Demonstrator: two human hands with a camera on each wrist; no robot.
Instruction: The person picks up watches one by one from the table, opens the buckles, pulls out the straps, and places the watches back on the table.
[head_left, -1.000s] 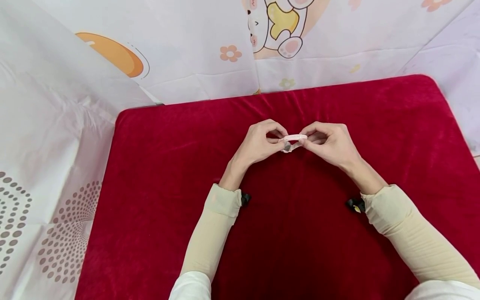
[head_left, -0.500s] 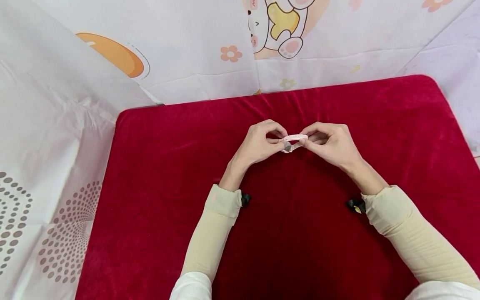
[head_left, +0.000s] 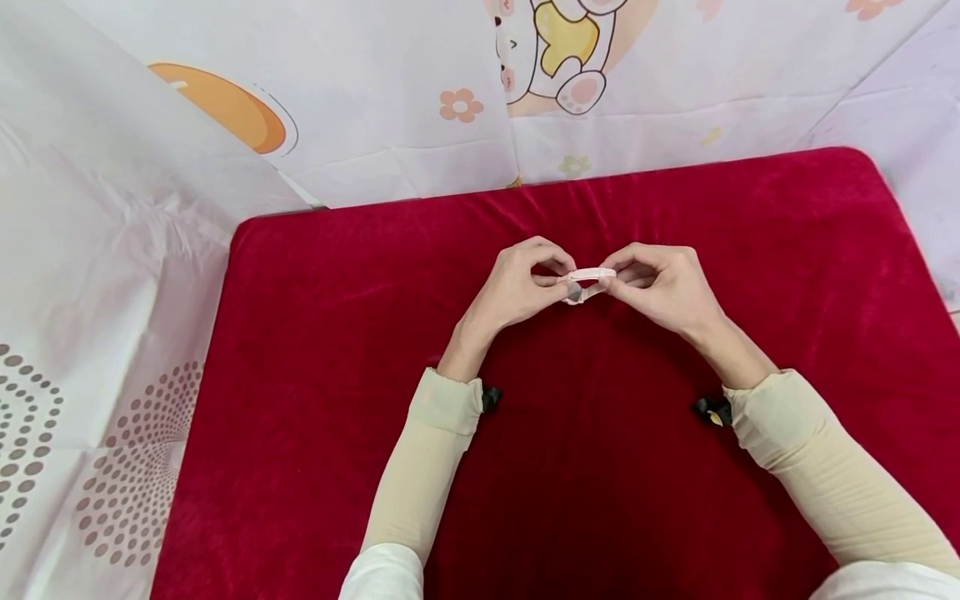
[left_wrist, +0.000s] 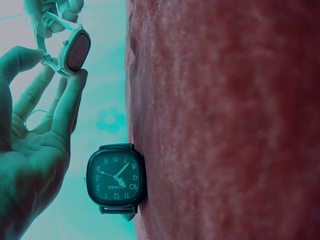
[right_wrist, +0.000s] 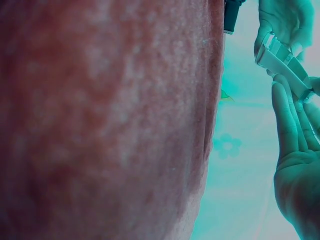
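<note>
Red velvet-covered worktop (head_left: 322, 350), pale pink wristwatch (head_left: 592, 273) above.
Toward the far edge, left hand (head_left: 516, 287) and right hand (head_left: 667, 290) pinch it between their fingers.

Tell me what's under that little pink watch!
Red cloth is under the pink watch, and some shows through its loop. The left fingers and right fingers hold the watch up off the cloth. I can't see the bit they cover.

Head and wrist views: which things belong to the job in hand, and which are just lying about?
Job in hand:
pink watch
left hand, pinching it
right hand, pinching it

Apparently just about:
dark square-faced watch, touched by neither hand
red cloth
patterned backdrop
</note>
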